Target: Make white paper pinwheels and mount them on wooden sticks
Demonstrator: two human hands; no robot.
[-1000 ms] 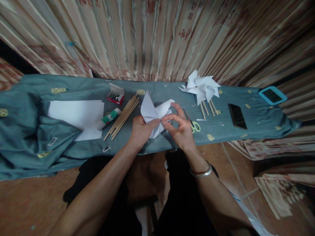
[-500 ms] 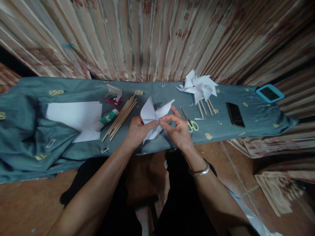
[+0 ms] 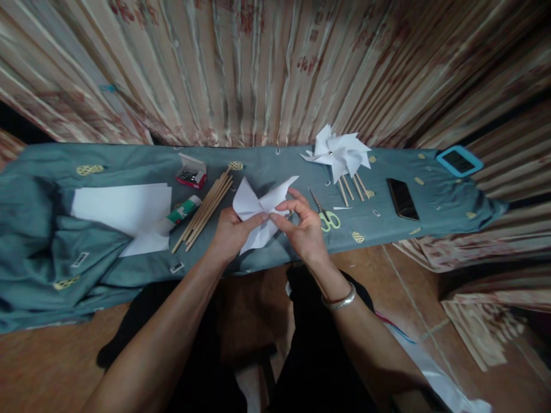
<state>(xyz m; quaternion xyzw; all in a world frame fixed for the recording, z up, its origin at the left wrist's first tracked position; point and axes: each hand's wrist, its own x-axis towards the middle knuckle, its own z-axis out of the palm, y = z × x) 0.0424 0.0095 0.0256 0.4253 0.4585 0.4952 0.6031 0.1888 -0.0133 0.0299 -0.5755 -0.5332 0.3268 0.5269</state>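
Note:
A white paper pinwheel with bent blades is held between my hands, above the near middle of the cloth. My left hand grips its left side, the thumb pressed on its centre. My right hand pinches the right side, its thumb meeting the left thumb at the centre. What lies under the fingertips is hidden. Just right of my right hand, scissors with pale green handles lie on the cloth. A bundle of wooden sticks lies to the left of my left hand.
Assembled paper pinwheels on sticks lie at the back right. Further right are a phone and a blue-framed device. On the left are white paper sheets, a glue tube and an open red box of small metal pieces.
The view has shifted slightly, so everything on the cloth appears further left. My hands keep hold of the paper pinwheel, both thumbs still at its centre; its blades look slightly tilted.

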